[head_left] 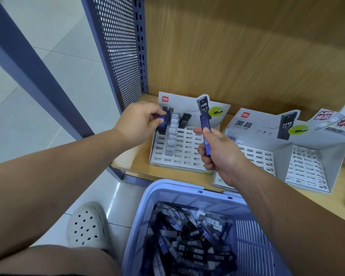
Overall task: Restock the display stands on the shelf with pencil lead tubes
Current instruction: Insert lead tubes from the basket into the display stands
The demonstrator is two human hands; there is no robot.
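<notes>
Over the left stand point(187, 156): left hand point(139, 121) pinches a blue tube point(163, 122), at the slots.
Right hand point(219, 154): grips a second tube point(205, 132) low, upright.
Handling: likely light, stiff, slick; pinch the flat sides.

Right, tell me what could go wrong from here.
The left hand grips a blue tube right beside the filled column; a nudge may tip those. The right hand pinches a second tube above the stand; it might slip. The stand sits near the shelf front, so pushing could slide it.
</notes>
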